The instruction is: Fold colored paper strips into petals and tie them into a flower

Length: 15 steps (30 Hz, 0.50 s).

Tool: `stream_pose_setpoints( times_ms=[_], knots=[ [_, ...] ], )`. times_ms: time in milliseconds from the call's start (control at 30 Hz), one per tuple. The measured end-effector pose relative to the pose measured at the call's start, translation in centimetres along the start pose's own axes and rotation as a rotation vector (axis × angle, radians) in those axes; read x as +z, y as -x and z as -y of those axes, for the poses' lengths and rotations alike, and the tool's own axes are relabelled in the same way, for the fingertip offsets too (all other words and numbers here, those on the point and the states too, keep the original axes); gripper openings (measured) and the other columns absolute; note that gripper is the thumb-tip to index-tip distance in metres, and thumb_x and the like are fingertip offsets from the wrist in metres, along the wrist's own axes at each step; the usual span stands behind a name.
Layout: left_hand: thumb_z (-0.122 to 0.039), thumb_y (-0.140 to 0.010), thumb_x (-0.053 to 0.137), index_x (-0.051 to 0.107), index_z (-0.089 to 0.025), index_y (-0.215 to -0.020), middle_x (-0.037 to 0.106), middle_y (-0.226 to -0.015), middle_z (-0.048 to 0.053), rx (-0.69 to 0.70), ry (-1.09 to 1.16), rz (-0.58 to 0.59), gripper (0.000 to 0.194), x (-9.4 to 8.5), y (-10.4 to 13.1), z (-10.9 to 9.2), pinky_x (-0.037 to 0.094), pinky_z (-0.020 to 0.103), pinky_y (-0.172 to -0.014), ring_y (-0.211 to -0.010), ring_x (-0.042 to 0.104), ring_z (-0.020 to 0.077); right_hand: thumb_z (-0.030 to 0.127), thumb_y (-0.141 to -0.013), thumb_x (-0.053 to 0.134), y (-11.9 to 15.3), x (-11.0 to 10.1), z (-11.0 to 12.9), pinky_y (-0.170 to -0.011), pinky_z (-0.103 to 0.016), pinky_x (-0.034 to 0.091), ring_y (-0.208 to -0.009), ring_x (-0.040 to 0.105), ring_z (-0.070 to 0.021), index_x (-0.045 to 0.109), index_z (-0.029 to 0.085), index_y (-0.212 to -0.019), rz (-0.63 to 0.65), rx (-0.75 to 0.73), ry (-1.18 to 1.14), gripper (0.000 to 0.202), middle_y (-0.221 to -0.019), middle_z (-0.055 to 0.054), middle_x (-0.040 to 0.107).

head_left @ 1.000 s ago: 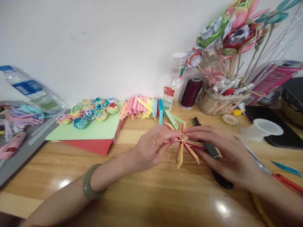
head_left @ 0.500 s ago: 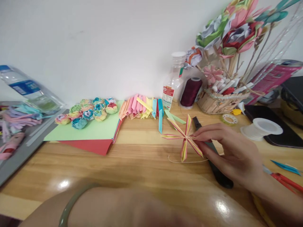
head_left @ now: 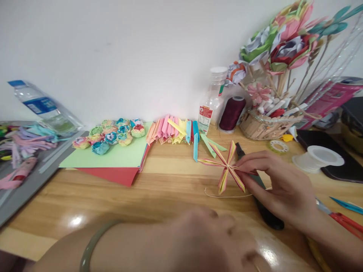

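Note:
Between thumb and fingers, my right hand (head_left: pixel 279 185) pinches one petal of a folded paper flower (head_left: pixel 227 166). The flower has narrow pink, yellow and white pleated petals spread like a star. A pale thread (head_left: pixel 227 196) trails beneath it on the table. Under my right hand lies a black-handled cutter (head_left: pixel 266 211). My left hand (head_left: pixel 198 241), with a green bangle on its wrist, reaches across the bottom of the view. It is smeared by motion, so its grip is unclear.
Folded paper strips (head_left: pixel 172 130) and paper roses (head_left: pixel 110 138) on green paper (head_left: pixel 99 160) line the wall. A glass bottle (head_left: pixel 211 102), maroon thread spool (head_left: pixel 232 113) and flower basket (head_left: pixel 266 124) stand behind. At right are a white spool (head_left: pixel 320 158) and red-handled scissors (head_left: pixel 346 224).
My left hand has come further into view, moving up and right, and its knuckles now show. The right hand keeps its pinch on the paper flower. The whole view has shifted slightly.

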<state>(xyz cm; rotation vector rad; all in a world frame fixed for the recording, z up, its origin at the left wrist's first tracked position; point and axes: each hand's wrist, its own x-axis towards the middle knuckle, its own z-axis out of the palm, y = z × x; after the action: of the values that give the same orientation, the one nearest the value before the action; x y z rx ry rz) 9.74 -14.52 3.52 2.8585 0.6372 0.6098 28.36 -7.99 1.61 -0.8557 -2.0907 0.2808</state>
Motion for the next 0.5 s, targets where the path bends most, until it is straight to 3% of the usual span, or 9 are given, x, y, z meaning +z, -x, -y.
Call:
stream_pose_setpoints(
  times_ms=[67,133,200,333,500],
  knots=[
    [-0.018,-0.072,0.047,0.053,-0.02,-0.075,0.058,-0.069,-0.002,-0.012,-0.014,-0.08,0.007,0.4,-0.5,2.7,0.042,0.023,-0.047,-0.056,0.049,0.0102,0.008,-0.075,0.055,0.1,-0.1,-0.1,-0.065,-0.027,0.044,-0.075,0.055,-0.0143,0.053,0.022,-0.084,-0.01,0.064,-0.072,0.016,-0.08,-0.001,0.056],
    [-0.008,-0.068,0.043,0.048,-0.018,-0.071,0.056,-0.069,0.0,-0.026,0.037,-0.388,0.011,0.5,-0.9,4.8,0.044,0.022,-0.055,-0.062,0.05,0.0097,0.013,-0.077,0.056,0.0,-0.1,0.0,-0.061,-0.026,0.044,-0.073,0.054,-0.0141,0.053,0.022,-0.082,-0.014,0.178,-0.178,0.01,-0.079,-0.001,0.055],
    [-0.005,-0.067,0.046,0.049,-0.017,-0.077,0.058,-0.08,0.002,-0.039,-0.009,-0.508,0.016,0.5,-1.2,5.9,0.045,0.026,-0.072,-0.079,0.053,0.0122,0.02,-0.077,0.057,-0.2,-0.1,0.2,-0.059,-0.024,0.044,-0.071,0.053,-0.0137,0.054,0.022,-0.08,0.001,0.301,-0.302,0.004,-0.078,-0.001,0.055],
    [-0.013,-0.073,0.054,0.052,-0.016,-0.091,0.062,-0.091,0.005,-0.006,-0.139,-0.498,0.018,0.5,-1.6,6.4,0.043,0.032,-0.085,-0.092,0.052,0.0158,0.03,-0.076,0.06,-0.9,0.1,1.0,-0.056,-0.021,0.045,-0.065,0.053,-0.011,0.055,0.019,-0.074,0.066,0.493,-0.53,0.012,-0.072,0.0,0.055],
    [-0.015,-0.074,0.057,0.056,-0.017,-0.09,0.067,-0.084,0.003,-0.021,-0.009,-0.519,0.016,0.3,-1.8,6.6,0.046,0.031,-0.082,-0.089,0.055,0.0158,0.034,-0.071,0.064,-1.2,0.2,1.3,-0.05,-0.019,0.044,-0.058,0.053,-0.0096,0.054,0.018,-0.069,0.129,0.655,-0.669,0.019,-0.065,0.002,0.056]
  ],
)
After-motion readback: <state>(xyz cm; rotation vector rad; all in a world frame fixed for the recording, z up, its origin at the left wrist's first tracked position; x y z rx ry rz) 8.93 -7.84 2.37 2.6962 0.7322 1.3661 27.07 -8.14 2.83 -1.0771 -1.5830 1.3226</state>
